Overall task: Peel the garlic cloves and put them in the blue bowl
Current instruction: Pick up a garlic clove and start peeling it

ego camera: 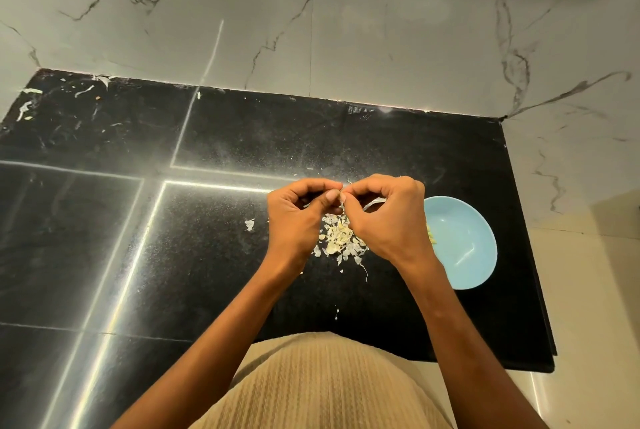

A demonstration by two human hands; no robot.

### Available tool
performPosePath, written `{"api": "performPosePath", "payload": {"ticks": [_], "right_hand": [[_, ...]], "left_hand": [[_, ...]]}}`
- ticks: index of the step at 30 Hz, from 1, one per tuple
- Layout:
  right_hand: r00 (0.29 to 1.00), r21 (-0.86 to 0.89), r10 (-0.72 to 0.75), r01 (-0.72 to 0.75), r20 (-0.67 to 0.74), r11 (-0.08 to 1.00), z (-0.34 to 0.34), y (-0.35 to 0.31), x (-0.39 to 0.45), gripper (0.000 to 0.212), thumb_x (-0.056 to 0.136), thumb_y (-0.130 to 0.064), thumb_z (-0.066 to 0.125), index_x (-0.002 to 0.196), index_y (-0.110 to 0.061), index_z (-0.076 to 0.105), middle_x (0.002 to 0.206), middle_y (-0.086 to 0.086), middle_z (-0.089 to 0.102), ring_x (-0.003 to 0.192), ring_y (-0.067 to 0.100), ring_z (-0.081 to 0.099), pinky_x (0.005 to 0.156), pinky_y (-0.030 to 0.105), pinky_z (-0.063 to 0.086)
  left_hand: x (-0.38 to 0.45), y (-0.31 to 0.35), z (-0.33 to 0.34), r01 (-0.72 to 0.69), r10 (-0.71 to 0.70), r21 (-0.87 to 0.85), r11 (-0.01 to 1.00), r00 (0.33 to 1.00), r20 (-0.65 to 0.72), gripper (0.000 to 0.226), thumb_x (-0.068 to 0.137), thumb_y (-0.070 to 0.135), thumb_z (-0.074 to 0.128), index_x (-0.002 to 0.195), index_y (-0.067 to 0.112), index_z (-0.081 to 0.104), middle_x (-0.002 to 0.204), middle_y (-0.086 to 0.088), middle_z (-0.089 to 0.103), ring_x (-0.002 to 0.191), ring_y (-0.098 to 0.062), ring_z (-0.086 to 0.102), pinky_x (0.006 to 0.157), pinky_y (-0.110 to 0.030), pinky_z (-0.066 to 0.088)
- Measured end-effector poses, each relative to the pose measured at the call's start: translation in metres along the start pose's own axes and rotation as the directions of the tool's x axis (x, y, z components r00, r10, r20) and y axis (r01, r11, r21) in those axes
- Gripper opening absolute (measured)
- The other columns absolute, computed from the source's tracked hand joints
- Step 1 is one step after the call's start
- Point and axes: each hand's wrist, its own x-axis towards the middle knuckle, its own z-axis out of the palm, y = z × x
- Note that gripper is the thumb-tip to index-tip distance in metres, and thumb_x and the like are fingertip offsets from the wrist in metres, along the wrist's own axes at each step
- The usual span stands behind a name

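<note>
On the black desk (104,220), head view: blue bowl (467,255) at 3 o'clock of the hands, upright, holding a few pale peeled garlic pieces (431,236) by its left wall, partly hidden by the right wrist. Left hand (294,217) and right hand (384,217) meet fingertip to fingertip, each grip pinching one small garlic clove (343,198) between them. Heap of loose skins (341,238) lies beneath the hands; stray flakes (249,224) at 9 o'clock.
</note>
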Motion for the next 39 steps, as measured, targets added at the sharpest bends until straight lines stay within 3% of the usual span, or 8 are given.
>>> {"api": "performPosePath", "payload": {"ticks": [6, 9, 13, 17, 26, 30, 33, 39], "right_hand": [[1.000, 0.028, 0.017, -0.017, 0.002, 0.999, -0.0001, -0.0016, -0.0009, 0.009, 0.081, -0.022, 0.074, 0.081, -0.017, 0.081, 0.071, -0.016, 0.071, 0.066, 0.004, 0.070, 0.064, 0.023, 0.060], [0.999, 0.056, 0.036, -0.035, -0.022, 0.998, 0.0008, -0.0030, -0.0021, 0.005, 0.080, -0.015, 0.077, 0.078, -0.016, 0.081, 0.068, -0.012, 0.072, 0.062, 0.006, 0.070, 0.062, 0.027, 0.060], [0.988, 0.194, 0.148, -0.137, -0.043, 0.971, 0.0047, -0.0043, -0.0029, 0.008, 0.079, -0.004, 0.078, 0.076, -0.011, 0.080, 0.066, -0.003, 0.074, 0.056, 0.015, 0.072, 0.056, 0.039, 0.062], [0.961, 0.365, 0.276, -0.245, -0.035, 0.898, 0.0067, -0.0071, -0.0041, 0.012, 0.080, -0.003, 0.079, 0.073, -0.012, 0.076, 0.064, 0.003, 0.073, 0.056, 0.021, 0.073, 0.052, 0.040, 0.062], [0.959, 0.414, 0.285, -0.265, 0.014, 0.871, 0.0030, -0.0019, -0.0017, 0.010, 0.085, 0.000, 0.078, 0.077, -0.006, 0.076, 0.064, 0.007, 0.072, 0.053, 0.023, 0.070, 0.051, 0.044, 0.062], [0.938, 0.520, 0.338, -0.324, 0.071, 0.790, 0.0024, -0.0002, -0.0002, 0.010, 0.087, 0.006, 0.073, 0.079, 0.000, 0.075, 0.064, 0.016, 0.070, 0.052, 0.021, 0.067, 0.050, 0.033, 0.060], [0.925, 0.574, 0.363, -0.359, 0.114, 0.736, 0.0026, 0.0012, 0.0007, 0.006, 0.088, 0.007, 0.071, 0.083, 0.005, 0.074, 0.065, 0.013, 0.070, 0.052, 0.018, 0.066, 0.050, 0.031, 0.059], [0.909, 0.608, 0.392, -0.393, 0.142, 0.690, 0.0014, 0.0023, 0.0015, 0.009, 0.090, 0.006, 0.069, 0.084, 0.002, 0.074, 0.065, 0.010, 0.069, 0.053, 0.018, 0.066, 0.052, 0.032, 0.060]], "left_hand": [[-0.0012, 0.0047, 0.0017, 0.005, -0.005, -0.003, 1.000, 1.000, 0.018, 0.026, 0.087, -0.013, 0.065, 0.083, 0.011, 0.076, 0.080, -0.003, 0.077, 0.078, -0.019, 0.074, 0.070, -0.025, 0.058], [-0.0016, 0.0049, 0.0023, -0.016, 0.016, 0.000, 1.000, 1.000, 0.015, 0.026, 0.086, -0.014, 0.066, 0.083, 0.010, 0.076, 0.080, -0.004, 0.077, 0.080, -0.020, 0.074, 0.073, -0.027, 0.059], [-0.0028, 0.0059, 0.0041, -0.054, 0.054, -0.004, 0.999, 0.999, 0.008, 0.024, 0.084, -0.012, 0.069, 0.083, 0.010, 0.076, 0.080, -0.002, 0.077, 0.079, -0.016, 0.073, 0.074, -0.026, 0.058], [-0.0043, 0.0045, 0.0049, -0.069, 0.069, -0.033, 0.997, 0.998, -0.004, 0.017, 0.083, -0.007, 0.073, 0.086, 0.009, 0.076, 0.082, -0.006, 0.077, 0.074, -0.023, 0.073, 0.071, -0.030, 0.059], [-0.0036, 0.0022, 0.0074, 0.091, -0.077, -0.241, 0.966, 0.995, 0.066, 0.009, 0.086, -0.001, 0.068, 0.093, 0.004, 0.071, 0.082, -0.002, 0.074, 0.080, -0.020, 0.071, 0.079, -0.036, 0.060], [-0.0016, 0.0015, 0.0072, 0.199, -0.148, -0.356, 0.913, 0.975, 0.166, 0.012, 0.079, 0.011, 0.069, 0.085, 0.017, 0.076, 0.080, 0.002, 0.071, 0.080, -0.015, 0.066, 0.085, -0.039, 0.055], [-0.0006, 0.0007, 0.0076, 0.256, -0.166, -0.439, 0.861, 0.958, 0.233, 0.019, 0.082, 0.007, 0.064, 0.080, 0.020, 0.077, 0.080, 0.000, 0.069, 0.077, -0.014, 0.067, 0.078, -0.033, 0.058], [0.0006, -0.0005, 0.0085, 0.288, -0.186, -0.478, 0.830, 0.950, 0.249, 0.015, 0.084, 0.006, 0.062, 0.087, 0.013, 0.074, 0.084, -0.006, 0.068, 0.077, -0.017, 0.066, 0.072, -0.030, 0.059]]}}
